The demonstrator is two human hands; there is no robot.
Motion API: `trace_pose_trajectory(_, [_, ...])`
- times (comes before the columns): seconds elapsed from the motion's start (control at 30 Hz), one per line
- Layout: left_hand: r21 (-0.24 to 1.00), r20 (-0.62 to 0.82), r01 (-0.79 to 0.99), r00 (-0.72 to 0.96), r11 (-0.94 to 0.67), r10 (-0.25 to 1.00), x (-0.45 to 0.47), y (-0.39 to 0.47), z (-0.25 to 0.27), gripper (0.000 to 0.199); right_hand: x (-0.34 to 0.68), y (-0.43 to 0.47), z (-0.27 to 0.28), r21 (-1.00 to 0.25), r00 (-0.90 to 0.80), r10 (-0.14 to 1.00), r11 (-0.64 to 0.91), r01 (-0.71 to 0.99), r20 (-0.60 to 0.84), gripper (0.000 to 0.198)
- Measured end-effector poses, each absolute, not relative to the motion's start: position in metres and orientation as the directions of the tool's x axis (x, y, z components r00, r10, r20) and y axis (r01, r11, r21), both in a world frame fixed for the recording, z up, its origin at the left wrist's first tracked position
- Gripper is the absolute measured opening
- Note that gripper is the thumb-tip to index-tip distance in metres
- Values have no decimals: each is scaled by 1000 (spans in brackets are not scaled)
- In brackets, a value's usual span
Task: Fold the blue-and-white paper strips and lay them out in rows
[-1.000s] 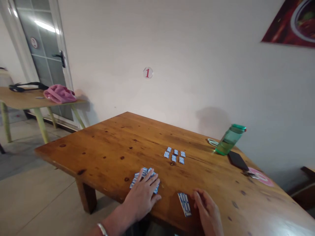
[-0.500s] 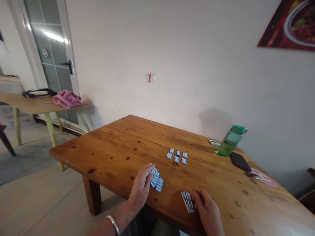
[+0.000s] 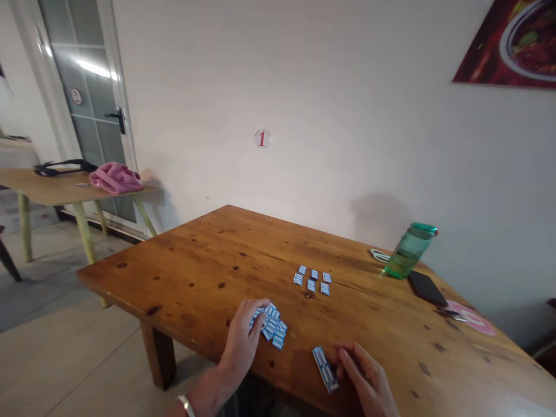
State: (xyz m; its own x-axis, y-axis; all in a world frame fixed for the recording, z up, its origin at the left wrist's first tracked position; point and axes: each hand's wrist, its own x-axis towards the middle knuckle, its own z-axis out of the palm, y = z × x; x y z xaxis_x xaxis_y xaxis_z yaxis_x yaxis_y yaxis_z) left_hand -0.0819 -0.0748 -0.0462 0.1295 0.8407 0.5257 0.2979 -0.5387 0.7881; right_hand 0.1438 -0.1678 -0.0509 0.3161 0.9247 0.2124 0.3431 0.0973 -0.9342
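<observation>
On the near part of the wooden table lies a loose pile of small blue-and-white cards. My left hand curls over the pile's left side, with a blue-and-white card showing between thumb and fingers. Close to the table's front edge is a neat stack of similar cards, set at a slant. My right hand is just right of this stack, its thumb and fingertips drawn together; what may be between them is hidden. Farther back, several small blue-and-white pieces lie in two short rows.
A green bottle stands at the right, with a white cable behind it and a black phone-like slab in front. Keys lie by a pink round mat. A pink cloth rests on another table.
The stack by my right hand was fanned out and is now squared up, a little farther left. My left hand has drawn slightly left, and a card now shows between its fingers.
</observation>
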Motion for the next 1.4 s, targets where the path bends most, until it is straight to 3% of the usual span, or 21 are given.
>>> trace_pose_trajectory(0.17, [743, 411, 449, 279, -497, 868, -86, -59, -19, 18, 145, -168, -53, -952, 368, 907, 94, 292, 203, 38])
trace_pose_trajectory(0.3, [541, 297, 667, 418, -512, 858, -83, -60, -2, 18, 143, -169, -47, -942, 362, 910, 77, 327, 200, 40])
trace_pose_trajectory(0.43, [311, 184, 834, 418, -456, 890, -74, -75, 1, 18, 144, -169, -46, -928, 386, 901, 47, 369, 199, 41])
trace_pose_trajectory(0.53, [242, 142, 871, 404, -428, 904, -69, -82, 0, 24, 144, -170, -46, -917, 390, 899, 32, 397, 200, 41])
trace_pose_trajectory(0.83, [200, 107, 874, 429, -442, 897, -65, -76, -2, 25, 139, -171, -40, -926, 407, 890, 44, 375, 207, 40])
trace_pose_trajectory(1.4, [282, 87, 851, 438, -444, 895, -67, -71, -6, 28, 142, -172, -45, -913, 404, 893, 20, 407, 200, 38])
